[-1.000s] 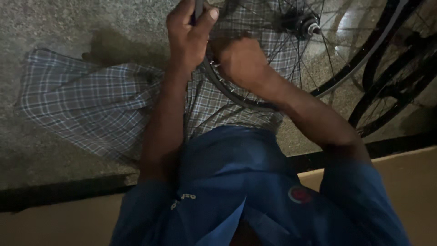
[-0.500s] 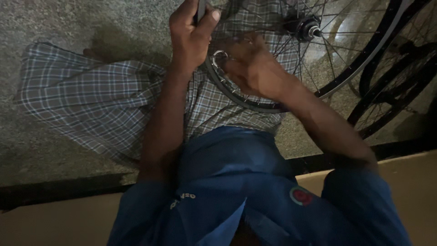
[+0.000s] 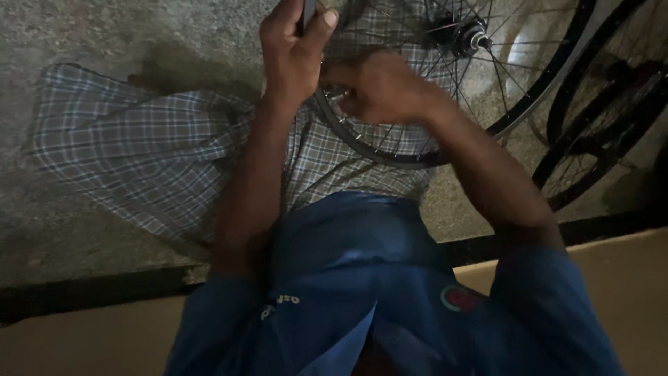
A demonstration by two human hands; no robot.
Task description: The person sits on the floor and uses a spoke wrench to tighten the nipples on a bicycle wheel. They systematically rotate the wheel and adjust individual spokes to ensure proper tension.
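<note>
Clearly my left hand (image 3: 296, 49) gripped the bicycle wheel's rim (image 3: 410, 157) over my checked lap cloth (image 3: 153, 150), while my right hand (image 3: 376, 90) pinched something small at the spokes (image 3: 390, 136). I judged the wheel could twist loose, since only one hand steadied it.

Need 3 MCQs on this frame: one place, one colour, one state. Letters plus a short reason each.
1. Where is the hub of the bicycle wheel?
A. upper right of the hands
B. on the blue shirt
C. lower left corner

2. What colour is the person's shirt?
A. red
B. blue
C. white

3. What is the left hand doing?
A. resting flat on the floor
B. gripping a dark tool
C. hanging empty

A: the hub sits at the top, right of the right hand.
B: blue fabric fills the lower frame.
B: fingers are wrapped round a dark tool near the rim.
</note>
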